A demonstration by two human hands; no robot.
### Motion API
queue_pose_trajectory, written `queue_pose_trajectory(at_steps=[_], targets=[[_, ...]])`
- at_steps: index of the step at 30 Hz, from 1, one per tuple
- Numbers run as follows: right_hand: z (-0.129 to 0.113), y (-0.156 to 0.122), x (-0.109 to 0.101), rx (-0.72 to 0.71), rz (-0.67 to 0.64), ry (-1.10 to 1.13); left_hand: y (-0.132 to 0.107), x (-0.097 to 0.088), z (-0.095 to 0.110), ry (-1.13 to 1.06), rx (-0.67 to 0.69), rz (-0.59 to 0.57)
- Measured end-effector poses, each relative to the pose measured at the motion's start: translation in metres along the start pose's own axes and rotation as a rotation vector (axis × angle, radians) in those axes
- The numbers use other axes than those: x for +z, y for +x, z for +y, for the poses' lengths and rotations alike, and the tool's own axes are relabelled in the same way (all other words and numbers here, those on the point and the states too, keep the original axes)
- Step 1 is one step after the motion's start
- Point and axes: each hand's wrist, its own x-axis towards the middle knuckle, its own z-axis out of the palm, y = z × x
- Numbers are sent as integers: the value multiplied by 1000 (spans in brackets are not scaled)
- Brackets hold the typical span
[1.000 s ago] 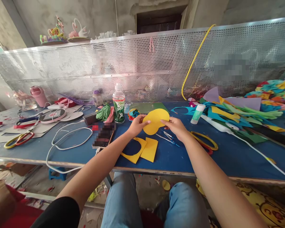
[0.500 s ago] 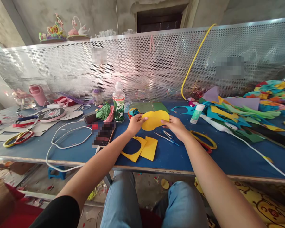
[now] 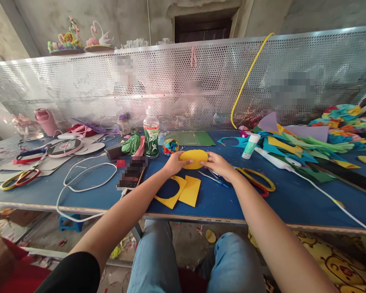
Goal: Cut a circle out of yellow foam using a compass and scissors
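Between my two hands, just above the blue table, are yellow paper discs (image 3: 194,158), lined up so that they look like one oval. My left hand (image 3: 174,163) pinches their left edge and my right hand (image 3: 217,163) pinches the right edge. Below them on the table lie a yellow sheet with a round hole (image 3: 179,194) and a folded yellow paper piece (image 3: 191,190). A drawing compass (image 3: 215,178) rests under my right wrist. Close to it, partly behind my right forearm, lie scissors with yellow and red handles (image 3: 262,180).
Behind the hands stand a green-labelled bottle (image 3: 151,134) and a multicoloured ball (image 3: 171,147). A phone (image 3: 133,173) and white cable (image 3: 91,165) lie left. To the right are a glue stick (image 3: 250,146), a white glue gun (image 3: 273,158) and heaped coloured paper (image 3: 293,146). A perforated metal screen (image 3: 171,89) rises behind.
My hands have moved closer together. The two yellow discs, spread side by side before, now overlap almost fully.
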Motion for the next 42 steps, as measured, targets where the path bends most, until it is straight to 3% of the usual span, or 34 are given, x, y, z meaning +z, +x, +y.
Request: queue_pose_trajectory(at_steps=[6, 12, 16, 19, 27, 42], targets=[[3, 2, 2, -82, -73, -49, -3, 6, 8, 2, 22, -32], [5, 4, 3, -233, -80, -273, -4, 9, 6, 11, 54, -55], [3, 5, 4, -227, -22, -183, -3, 8, 3, 3, 53, -58], [1, 6, 3, -221, 96, -135, -1, 7, 1, 8, 52, -30], [2, 8, -7, -128, 311, -166, 0, 5, 9, 18, 19, 67], [-3, 8, -7, -72, 434, -39, 3, -2, 7, 74, 36, 220]])
